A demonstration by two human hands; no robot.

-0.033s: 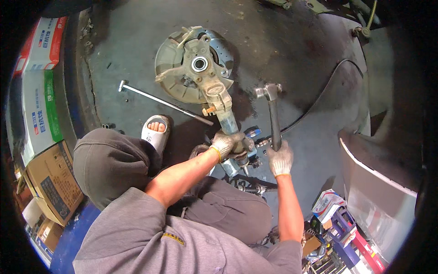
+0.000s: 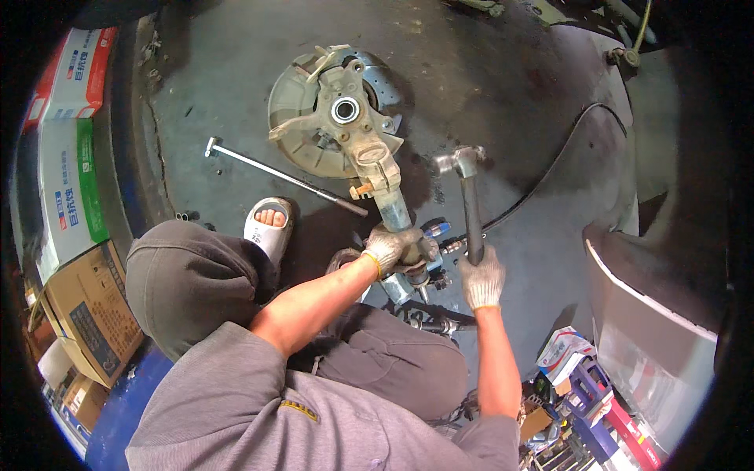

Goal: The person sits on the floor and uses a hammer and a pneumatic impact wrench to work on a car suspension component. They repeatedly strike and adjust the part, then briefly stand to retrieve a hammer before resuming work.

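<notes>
A steering knuckle (image 2: 365,145) with a dust shield (image 2: 297,153) and brake disc (image 2: 386,88) lies on the floor in front of me. It is joined to a shock absorber strut (image 2: 393,210) that points back towards me. My left hand (image 2: 386,248), in a knitted glove, is wrapped round the strut's near part. In my gloved right hand (image 2: 481,279) is a hammer (image 2: 472,208), gripped near the end of its dark handle. Its metal head is to the right of the strut and apart from it. An orange-brown bolt (image 2: 361,191) sticks out at the knuckle's clamp.
A long-handled ratchet (image 2: 283,175) lies left of the strut, by my sandalled foot (image 2: 269,228). A black hose (image 2: 542,192) curves across the floor at right. Boxes (image 2: 90,314) are stacked at left. A white panel (image 2: 644,322) and assorted tools (image 2: 585,408) are at lower right.
The hammer has shifted very slightly, and the knuckle with its disc has moved a touch to the right. Both hands keep their hold.
</notes>
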